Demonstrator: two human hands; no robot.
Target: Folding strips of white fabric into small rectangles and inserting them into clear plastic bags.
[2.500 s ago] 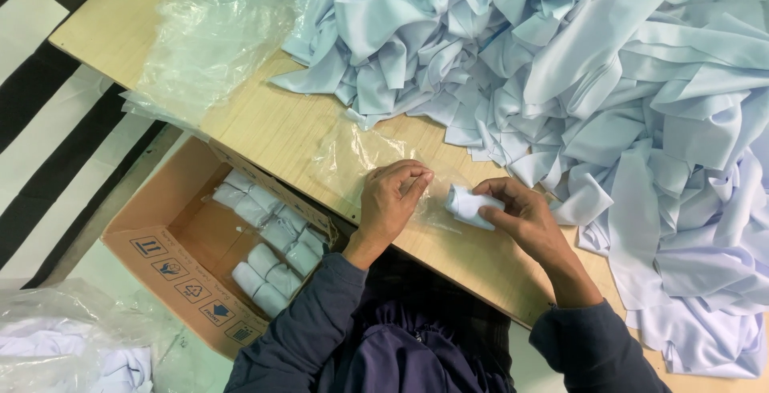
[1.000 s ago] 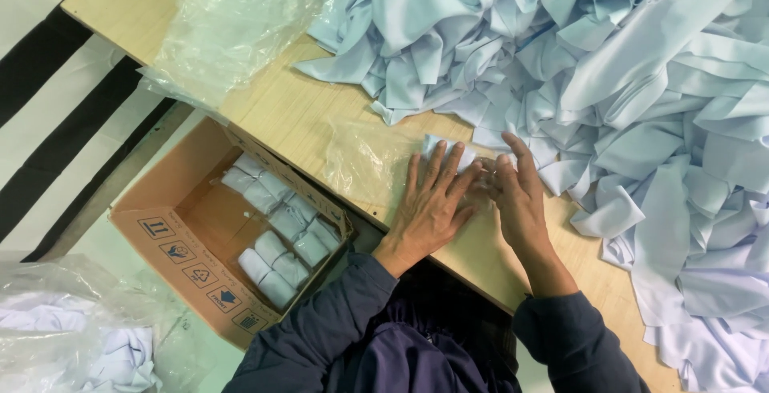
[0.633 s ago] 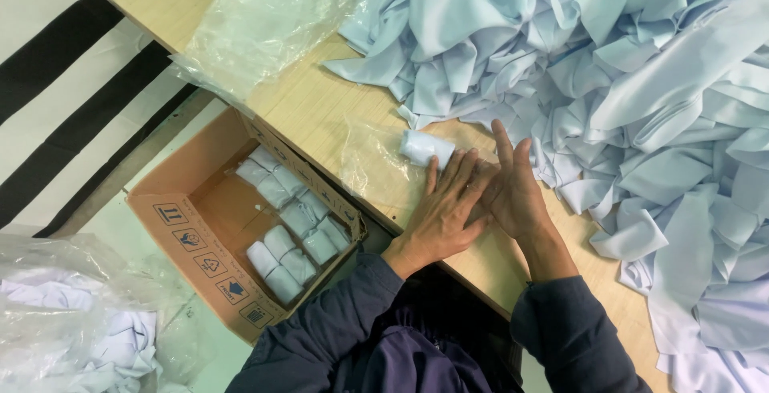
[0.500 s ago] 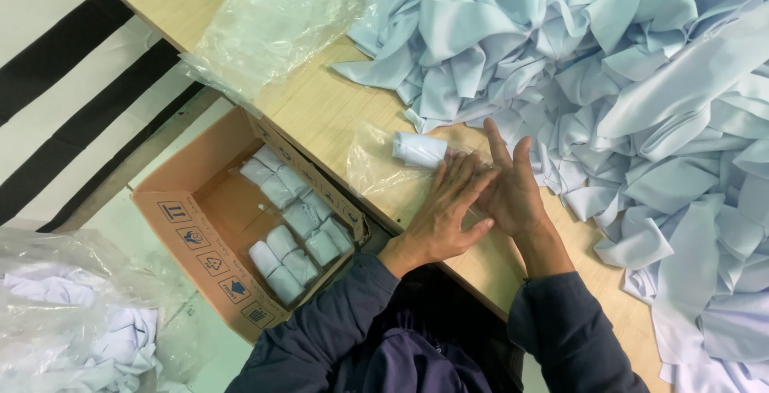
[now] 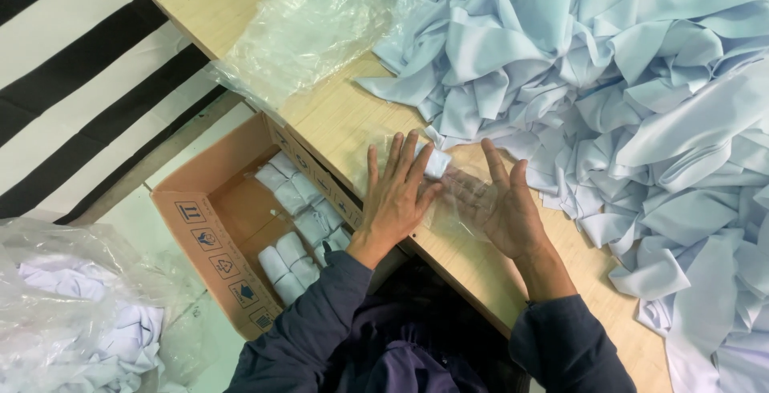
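The left hand point(image 5: 398, 193) and right hand point(image 5: 498, 209) are lying flat, fingers spread, gripping nothing, pressing a clear bag point(image 5: 452, 201) holding a rolled pale-blue cloth point(image 5: 436, 162) on the worktop's point(image 5: 336, 116) near edge. A pale-blue fabric heap point(image 5: 609, 80) is crowding the right and far side, loose clear plastic point(image 5: 312, 24) is lying far left, and an open cardboard box point(image 5: 212, 241) of rolls is sitting below left.

1. Worktop point(image 5: 336, 120): light wood, running on a slant across my view; bare strip along the near edge.
2. Heap of pale blue cloth pieces point(image 5: 625, 80): loose and crumpled, covering the far and right part of the worktop.
3. Pile of clear plastic bags point(image 5: 312, 24): crinkled, on the worktop just left of the heap.
4. Cardboard box point(image 5: 212, 241): open, on the floor against the worktop edge, printed handling symbols on its near flap.
5. White rolled bundles point(image 5: 292, 225): lying in rows inside the box.
6. Large clear sack point(image 5: 72, 313): on the floor at lower left, holding white cloth.
7. Floor point(image 5: 72, 64): black and white stripes at upper left.
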